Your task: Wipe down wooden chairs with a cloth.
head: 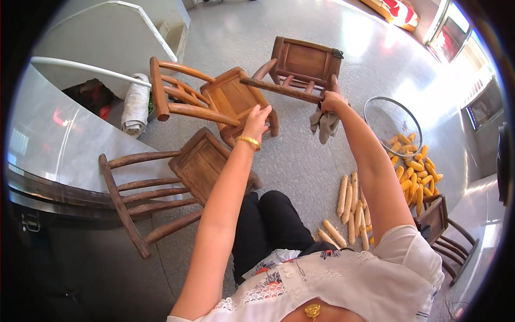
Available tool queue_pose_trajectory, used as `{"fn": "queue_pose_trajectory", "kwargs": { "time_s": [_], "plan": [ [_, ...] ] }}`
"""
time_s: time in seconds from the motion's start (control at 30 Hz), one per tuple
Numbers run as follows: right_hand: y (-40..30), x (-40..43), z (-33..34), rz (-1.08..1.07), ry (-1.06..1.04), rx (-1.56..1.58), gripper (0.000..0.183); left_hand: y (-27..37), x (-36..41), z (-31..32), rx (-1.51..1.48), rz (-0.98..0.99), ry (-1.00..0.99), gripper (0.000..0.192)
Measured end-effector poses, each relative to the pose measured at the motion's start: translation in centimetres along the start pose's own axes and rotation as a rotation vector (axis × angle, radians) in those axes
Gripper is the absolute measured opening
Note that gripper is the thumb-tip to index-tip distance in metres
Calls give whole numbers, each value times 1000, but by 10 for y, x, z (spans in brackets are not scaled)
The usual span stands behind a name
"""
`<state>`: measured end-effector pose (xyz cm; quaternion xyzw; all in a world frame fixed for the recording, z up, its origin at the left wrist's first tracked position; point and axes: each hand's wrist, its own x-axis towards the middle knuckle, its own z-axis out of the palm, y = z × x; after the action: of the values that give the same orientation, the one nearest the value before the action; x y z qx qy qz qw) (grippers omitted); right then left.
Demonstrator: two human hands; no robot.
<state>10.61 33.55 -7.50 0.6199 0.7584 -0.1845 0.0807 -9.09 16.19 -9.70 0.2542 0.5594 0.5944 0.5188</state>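
Observation:
My right hand (333, 102) is closed around the end of the top rail of a dark wooden chair (307, 60), and a grey-brown cloth (325, 124) hangs just beneath it. Over the front of a lighter orange-brown wooden chair (237, 96) is my left hand (257, 122), its fingers apart, a yellow bangle at the wrist; whether it touches the seat I cannot tell. A third wooden chair (205, 161), with a worn brown seat, stands nearer to me on the left, partly behind my left forearm.
Stripped corn cobs (352, 197) lie on the floor to the right, with yellow corn ears (418, 173) beyond them beside a round hoop (365, 116). Another wooden chair (432, 217) stands at the far right. A rolled pale cloth (135, 106) is near the counter at left.

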Motion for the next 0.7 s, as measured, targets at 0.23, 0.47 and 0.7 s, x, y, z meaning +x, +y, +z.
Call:
{"fn": "queue_pose_trajectory", "kwargs": {
  "time_s": [0.23, 0.47, 0.7],
  "plan": [
    [17, -37, 26, -13, 5, -105, 43, -20, 8, 11, -18, -152, -129, 68],
    [32, -68, 48, -88, -93, -100, 43, -41, -16, 13, 113, -269, -182, 85],
    [40, -105, 59, -174, -103, -147, 44, -56, -36, 11, 138, -255, -154, 84]
  ]
}}
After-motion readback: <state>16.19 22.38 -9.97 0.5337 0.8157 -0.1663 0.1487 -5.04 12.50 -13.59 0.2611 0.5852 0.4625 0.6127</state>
